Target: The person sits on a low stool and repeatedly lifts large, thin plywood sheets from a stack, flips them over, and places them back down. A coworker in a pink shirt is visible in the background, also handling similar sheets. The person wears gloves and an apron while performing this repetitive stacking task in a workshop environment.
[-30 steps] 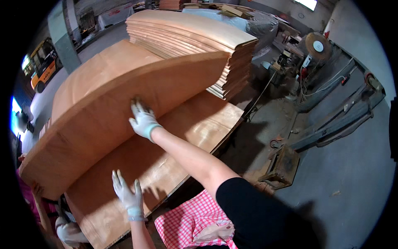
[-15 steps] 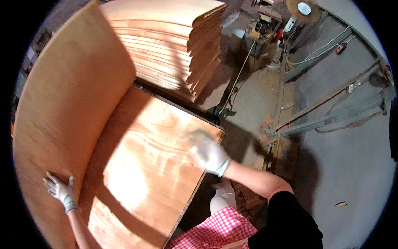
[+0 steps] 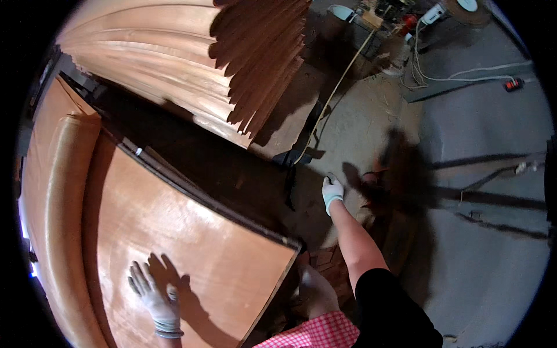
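Left hand gloved, open, fingers fanned toward eleven o'clock over flat brown sheet, at eight; contact unclear. Right arm stretched toward eleven, gloved right hand above floor; cannot tell whether closed. Curled sheet near nine, lower end cut off.

White gloves cover both hands, with pale bluish cuffs and grey smudges on the left fingers. A greyish band circles the left wrist. The sleeve is short and black, the garment below pink-and-white checked.
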Demonstrator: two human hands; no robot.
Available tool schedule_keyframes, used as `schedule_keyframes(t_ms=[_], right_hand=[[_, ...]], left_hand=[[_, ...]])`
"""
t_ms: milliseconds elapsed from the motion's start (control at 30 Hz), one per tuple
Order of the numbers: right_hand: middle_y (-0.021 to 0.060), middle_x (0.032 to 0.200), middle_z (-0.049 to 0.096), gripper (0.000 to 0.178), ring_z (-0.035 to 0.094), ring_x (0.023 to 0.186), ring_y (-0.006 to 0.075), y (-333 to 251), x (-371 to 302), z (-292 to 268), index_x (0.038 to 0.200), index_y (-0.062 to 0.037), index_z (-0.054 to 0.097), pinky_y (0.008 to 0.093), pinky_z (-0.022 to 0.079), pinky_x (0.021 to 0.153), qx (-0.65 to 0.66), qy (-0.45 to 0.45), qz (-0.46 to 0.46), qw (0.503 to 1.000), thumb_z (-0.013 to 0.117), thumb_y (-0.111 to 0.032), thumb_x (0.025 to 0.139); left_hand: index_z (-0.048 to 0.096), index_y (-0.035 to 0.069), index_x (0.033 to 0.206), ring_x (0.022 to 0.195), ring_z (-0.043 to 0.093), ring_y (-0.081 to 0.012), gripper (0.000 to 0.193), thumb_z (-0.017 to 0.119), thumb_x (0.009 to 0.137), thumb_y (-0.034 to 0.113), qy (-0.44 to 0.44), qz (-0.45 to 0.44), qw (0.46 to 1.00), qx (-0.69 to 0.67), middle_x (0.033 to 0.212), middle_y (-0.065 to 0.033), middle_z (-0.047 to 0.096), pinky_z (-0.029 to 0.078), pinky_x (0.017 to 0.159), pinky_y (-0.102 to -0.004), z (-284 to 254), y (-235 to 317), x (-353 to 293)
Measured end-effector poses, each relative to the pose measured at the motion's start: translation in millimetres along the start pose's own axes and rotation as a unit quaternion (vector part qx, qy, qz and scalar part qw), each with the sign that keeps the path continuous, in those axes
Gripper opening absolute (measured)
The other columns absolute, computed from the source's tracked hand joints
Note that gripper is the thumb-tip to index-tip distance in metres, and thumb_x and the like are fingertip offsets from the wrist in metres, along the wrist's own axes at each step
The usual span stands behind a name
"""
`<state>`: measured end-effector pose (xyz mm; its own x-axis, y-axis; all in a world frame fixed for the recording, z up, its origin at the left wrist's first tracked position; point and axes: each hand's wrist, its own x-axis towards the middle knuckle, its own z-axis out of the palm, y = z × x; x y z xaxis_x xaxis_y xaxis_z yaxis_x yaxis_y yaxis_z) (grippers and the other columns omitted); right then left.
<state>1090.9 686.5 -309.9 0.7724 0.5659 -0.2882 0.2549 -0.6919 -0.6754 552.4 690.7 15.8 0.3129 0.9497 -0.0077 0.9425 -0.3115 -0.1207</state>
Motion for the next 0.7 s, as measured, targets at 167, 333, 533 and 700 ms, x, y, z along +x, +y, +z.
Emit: schedule_keyframes(t_ms=[167,333,533,700], right_hand=[[0.0167,0.121,0.063,0.045,0.060,0.109,0.0323,5.7,101.5,56.6,0.121,-0.0051,0.061,0.0379,0.047,0.094,-0.009,-0.083,0.037,0.996,0.054,-0.039,0.092],[0.0146,0.129,0.060,0.069,0.056,0.118,0.0334,-16.6,138.7,105.1,0.122,-0.0063,0.061,0.0380,0.044,0.099,-0.145,-0.040,0.087,0.985,0.053,-0.064,0.085],[0.0063,0.107,0.068,0.045,0.059,0.095,0.0176,-34.9,90.1,77.9,0.108,-0.0009,0.067,0.0332,0.045,0.091,0.221,-0.011,0.174,0.959,0.078,-0.034,0.081],[0.0049,0.089,0.068,0.034,0.059,0.082,0.0158,-54.2,-5.9,-12.0,0.098,-0.0026,0.068,0.0301,0.046,0.080,0.242,-0.078,0.065,0.965,0.072,-0.035,0.086]], left_hand=[[0.029,-0.006,0.145,0.139,0.020,-0.0486,0.063,0.034,0.099,0.038,-0.046,-0.038,0.995,-0.084,0.150,-0.0301,0.024,0.015,0.114,-0.0579,26.0,39.2,5.7],[0.031,-0.006,0.144,0.141,0.021,-0.0454,0.062,0.033,0.100,0.038,0.006,-0.042,0.994,-0.105,0.151,-0.0286,0.024,0.018,0.114,-0.0544,36.0,47.1,9.3],[0.028,-0.006,0.145,0.142,0.019,-0.0436,0.060,0.034,0.101,0.035,-0.023,-0.054,0.991,-0.122,0.152,-0.0276,0.023,0.015,0.116,-0.0531,33.7,48.1,6.8],[0.030,-0.005,0.145,0.141,0.020,-0.0442,0.058,0.037,0.100,0.031,-0.037,-0.041,0.997,-0.062,0.152,-0.0261,0.024,0.016,0.115,-0.0533,21.7,39.6,3.0]])
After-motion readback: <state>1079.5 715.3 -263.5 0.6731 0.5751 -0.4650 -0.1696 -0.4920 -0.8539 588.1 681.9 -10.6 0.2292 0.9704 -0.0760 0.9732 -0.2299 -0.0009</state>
